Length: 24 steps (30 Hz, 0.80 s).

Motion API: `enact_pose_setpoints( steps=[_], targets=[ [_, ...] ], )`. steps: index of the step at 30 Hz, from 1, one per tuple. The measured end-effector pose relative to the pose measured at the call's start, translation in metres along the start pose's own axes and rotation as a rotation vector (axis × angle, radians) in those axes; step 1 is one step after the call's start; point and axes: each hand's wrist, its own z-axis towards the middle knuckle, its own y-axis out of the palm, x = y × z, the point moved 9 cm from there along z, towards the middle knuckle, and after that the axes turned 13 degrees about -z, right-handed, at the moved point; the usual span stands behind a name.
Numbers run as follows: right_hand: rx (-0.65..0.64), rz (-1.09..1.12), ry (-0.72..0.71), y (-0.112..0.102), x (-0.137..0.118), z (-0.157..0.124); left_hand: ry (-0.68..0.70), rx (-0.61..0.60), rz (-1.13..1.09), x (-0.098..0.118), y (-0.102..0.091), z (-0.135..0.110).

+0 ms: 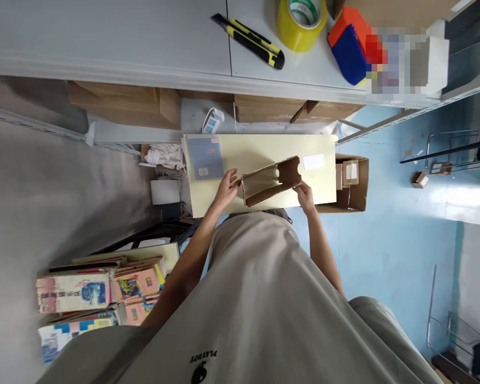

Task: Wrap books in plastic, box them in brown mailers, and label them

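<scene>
On the floor at far left lies a stack of books [96, 290]; further right a plastic-sleeved booklet [204, 157] rests on the cream desk [260, 146]. The left hand [228, 186] is clamped on the left end of a small cardboard box [270, 181], held just over the desk, and the right hand [305, 196] pinches its right edge. The box looks half-opened from flat; squaring it would call for pressing opposite corners. Beyond lie a white label [314, 161] and an open carton [358, 186].
</scene>
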Motion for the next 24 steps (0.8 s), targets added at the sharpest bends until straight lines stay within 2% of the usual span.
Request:
enact_pose_setpoints(
  steps=[3, 6, 10, 13, 17, 22, 24],
  targets=[
    [0.033, 0.07, 0.094, -0.019, 0.007, 0.014, -0.118, 0.049, -0.025, -0.012, -0.021, -0.01],
    [-0.024, 0.092, 0.132, -0.027, 0.002, 0.033, -0.183, 0.045, -0.07, -0.018, -0.024, -0.027],
    [-0.216, 0.118, 0.135, -0.012, -0.009, 0.049, -0.196, 0.01, -0.1, -0.017, -0.006, -0.046],
    [-0.304, 0.141, 0.137, -0.003, -0.013, 0.049, -0.2, 0.07, -0.12, -0.013, 0.005, -0.053],
    [-0.318, 0.187, 0.132, -0.011, -0.015, 0.042, -0.153, 0.151, -0.173, -0.003, 0.013, -0.055],
    [-0.298, 0.195, 0.096, -0.027, -0.015, 0.037, -0.025, 0.081, -0.18, 0.015, 0.039, -0.054],
    [-0.289, 0.204, 0.088, -0.027, -0.011, 0.039, 0.037, 0.109, -0.205, 0.018, 0.044, -0.051]
  ],
)
